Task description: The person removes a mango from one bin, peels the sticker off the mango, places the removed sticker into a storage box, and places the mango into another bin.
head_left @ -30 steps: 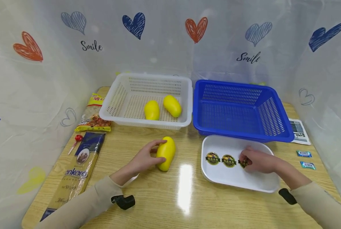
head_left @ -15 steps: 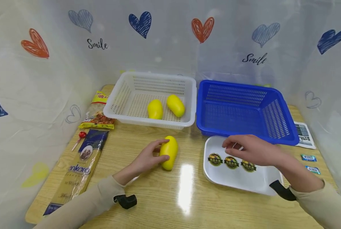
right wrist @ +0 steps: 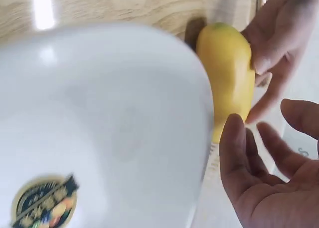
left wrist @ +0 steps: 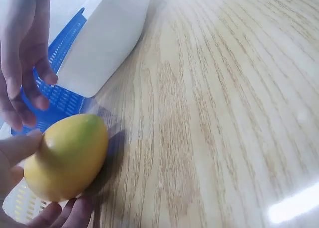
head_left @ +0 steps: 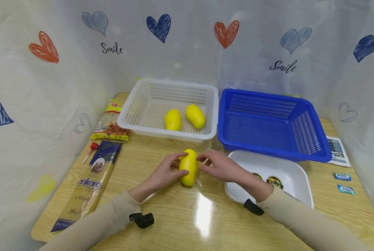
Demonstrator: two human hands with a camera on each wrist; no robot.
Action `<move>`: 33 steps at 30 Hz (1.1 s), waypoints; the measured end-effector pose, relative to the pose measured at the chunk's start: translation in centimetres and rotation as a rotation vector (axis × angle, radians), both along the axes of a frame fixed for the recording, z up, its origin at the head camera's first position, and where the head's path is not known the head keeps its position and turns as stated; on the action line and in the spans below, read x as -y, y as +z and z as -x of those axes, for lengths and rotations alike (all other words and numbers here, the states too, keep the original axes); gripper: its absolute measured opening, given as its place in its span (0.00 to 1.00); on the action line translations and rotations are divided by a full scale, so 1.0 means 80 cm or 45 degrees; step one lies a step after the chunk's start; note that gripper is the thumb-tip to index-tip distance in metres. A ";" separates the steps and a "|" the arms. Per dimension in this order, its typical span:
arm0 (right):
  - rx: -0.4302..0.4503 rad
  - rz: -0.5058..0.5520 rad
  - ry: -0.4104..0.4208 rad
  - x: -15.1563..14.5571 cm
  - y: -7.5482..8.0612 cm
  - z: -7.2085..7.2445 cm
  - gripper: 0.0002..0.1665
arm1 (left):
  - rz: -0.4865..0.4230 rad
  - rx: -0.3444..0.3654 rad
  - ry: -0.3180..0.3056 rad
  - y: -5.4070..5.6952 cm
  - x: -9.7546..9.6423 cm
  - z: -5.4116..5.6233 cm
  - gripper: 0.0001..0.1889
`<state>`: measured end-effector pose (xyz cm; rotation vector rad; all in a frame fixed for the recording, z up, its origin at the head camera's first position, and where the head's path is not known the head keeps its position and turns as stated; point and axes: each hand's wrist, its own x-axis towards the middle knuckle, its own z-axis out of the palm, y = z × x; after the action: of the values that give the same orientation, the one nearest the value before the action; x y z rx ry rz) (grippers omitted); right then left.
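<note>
A yellow mango [head_left: 189, 169] lies on the wooden table, its long side running away from me. My left hand [head_left: 163, 174] grips it from the left, thumb and fingers curled round its side. Close by its right side is my right hand [head_left: 223, 166], fingers loosely bent. Thumb and fingertips stand apart in the right wrist view, and nothing shows between them. Under my right forearm is a white tray [head_left: 300, 181] with round dark fruit stickers [head_left: 274, 181] in it, partly hidden by the arm. Seen from the left wrist, the mango [left wrist: 70, 155] has a greenish end.
Two more mangoes [head_left: 195, 116] lie in a white basket [head_left: 168, 132] at the back. Beside it stands a blue basket [head_left: 256, 122]. At the left lie a pasta pack [head_left: 86, 186], a lollipop [head_left: 94, 145] and a snack bag [head_left: 110, 125]. Small blue wrapped candies [head_left: 346, 189] lie at the right.
My right hand has lifted from the stickers in the tray and moved left to the mango's side. My left hand has kept its grip on the mango. The head view has shifted slightly.
</note>
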<state>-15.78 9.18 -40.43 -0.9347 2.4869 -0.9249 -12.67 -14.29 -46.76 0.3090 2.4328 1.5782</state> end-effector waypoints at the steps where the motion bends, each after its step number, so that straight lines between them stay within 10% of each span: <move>1: 0.015 -0.008 -0.009 0.006 -0.003 0.002 0.19 | -0.007 0.027 -0.020 0.001 0.002 0.000 0.29; 7: 0.031 -0.078 -0.063 0.033 -0.011 0.013 0.23 | -0.007 0.179 -0.155 0.015 0.023 0.006 0.27; 11: -0.016 -0.123 -0.082 0.045 -0.011 0.016 0.22 | 0.093 0.084 -0.175 0.046 0.048 0.019 0.24; 21: -0.056 -0.137 -0.134 0.064 -0.016 0.015 0.23 | 0.437 -0.457 0.236 0.147 0.153 0.085 0.15; 25: -0.025 -0.103 -0.138 0.067 -0.017 0.013 0.24 | 0.457 -0.353 0.369 0.145 0.205 0.113 0.17; 33: 0.040 -0.049 -0.117 0.067 -0.022 0.013 0.27 | 0.230 0.074 0.369 0.097 0.265 0.135 0.29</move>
<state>-16.80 3.82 -42.23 -0.7932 2.5299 -0.9100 -23.49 -35.49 -39.02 -0.1247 2.6433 1.4301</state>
